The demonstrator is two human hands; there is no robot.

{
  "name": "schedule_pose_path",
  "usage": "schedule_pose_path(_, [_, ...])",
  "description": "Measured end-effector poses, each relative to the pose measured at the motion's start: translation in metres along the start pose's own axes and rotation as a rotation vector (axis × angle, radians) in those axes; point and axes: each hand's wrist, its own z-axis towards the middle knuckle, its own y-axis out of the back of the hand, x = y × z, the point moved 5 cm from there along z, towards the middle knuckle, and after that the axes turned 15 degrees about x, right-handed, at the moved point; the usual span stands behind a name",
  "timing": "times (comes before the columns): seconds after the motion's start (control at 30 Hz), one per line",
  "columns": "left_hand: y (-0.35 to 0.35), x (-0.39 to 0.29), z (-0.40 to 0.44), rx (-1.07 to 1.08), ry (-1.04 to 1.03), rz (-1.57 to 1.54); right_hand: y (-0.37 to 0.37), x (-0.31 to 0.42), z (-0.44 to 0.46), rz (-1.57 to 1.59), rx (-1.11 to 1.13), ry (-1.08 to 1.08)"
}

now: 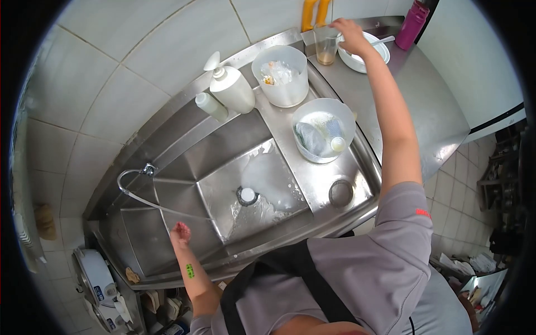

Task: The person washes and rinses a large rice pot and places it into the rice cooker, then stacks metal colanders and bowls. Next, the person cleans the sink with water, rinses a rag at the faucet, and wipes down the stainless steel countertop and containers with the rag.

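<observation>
At the upper right, my right hand (353, 39) reaches over the steel counter, its fingers closed at the rim of a clear drinking glass (325, 47). The glass stands upright with a little brown residue at the bottom. Just beside it, partly under my hand and wrist, sits a white bowl (357, 65) with a spoon (383, 41). Over the near left part of the sink (223, 190) hangs my left hand (180, 233), fingers curled in, with nothing visible in them. A curved faucet (129, 192) arches close to it.
A white pump bottle (233, 89) and a smaller bottle (211, 106) stand behind the sink. One translucent tub (290, 92) contains scraps; another tub (312, 153) contains suds and sponges. A purple bottle (412, 25) is at the far right. Orange handles (307, 15) rise behind the glass.
</observation>
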Motion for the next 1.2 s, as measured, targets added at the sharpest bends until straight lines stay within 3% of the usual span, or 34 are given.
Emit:
schedule_pose_path(0.07, [-0.008, 0.004, 0.006, 0.007, 0.005, 0.001, -0.033, 0.011, 0.004, -0.193, 0.216, 0.112])
schedule_pose_path(0.1, [-0.011, 0.004, 0.009, 0.017, 0.004, -0.002, -0.035, 0.009, 0.007, -0.194, 0.218, 0.111])
schedule_pose_path(0.2, [-0.021, 0.005, 0.01, 0.125, 0.003, 0.066, -0.044, 0.004, 0.014, -0.005, 0.401, -0.067])
schedule_pose_path(0.27, [-0.022, 0.004, 0.006, 0.121, 0.008, 0.052, -0.029, -0.007, 0.009, 0.259, 0.239, -0.216])
schedule_pose_path(0.33, [-0.015, 0.005, 0.002, 0.108, 0.034, 0.052, -0.007, -0.022, 0.002, 0.343, 0.052, -0.204])
schedule_pose_path(0.4, [-0.004, 0.002, 0.004, 0.093, 0.028, -0.007, 0.027, -0.032, -0.009, 0.296, -0.026, -0.365])
schedule_pose_path(0.47, [-0.001, 0.006, 0.0, 0.067, 0.04, 0.016, 0.057, -0.027, -0.026, 0.122, -0.264, -0.342])
schedule_pose_path(0.5, [0.002, 0.007, -0.002, 0.04, 0.039, 0.03, 0.065, -0.025, -0.034, 0.07, -0.273, -0.495])
schedule_pose_path(0.63, [0.01, 0.013, 0.01, 0.078, 0.069, 0.076, 0.017, -0.091, -0.053, 0.166, -0.241, -0.77])
schedule_pose_path(0.77, [-0.024, 0.019, -0.006, 0.025, 0.041, 0.22, -0.028, -0.114, -0.074, 0.288, -0.272, -0.82])
schedule_pose_path(0.83, [-0.036, 0.018, -0.014, 0.06, 0.027, 0.263, -0.05, -0.127, -0.084, 0.643, -0.323, -0.824])
schedule_pose_path(1.0, [-0.052, 0.016, -0.021, 0.211, 0.031, 0.362, -0.04, -0.111, -0.089, 0.49, -0.098, -0.794])
schedule_pose_path(1.07, [-0.052, 0.017, -0.023, 0.222, 0.032, 0.358, -0.024, -0.092, -0.094, -0.159, -0.222, -0.736])
schedule_pose_path(1.2, [-0.043, 0.02, -0.022, 0.217, 0.034, 0.343, -0.009, -0.059, -0.133, -0.062, -0.26, -0.639])
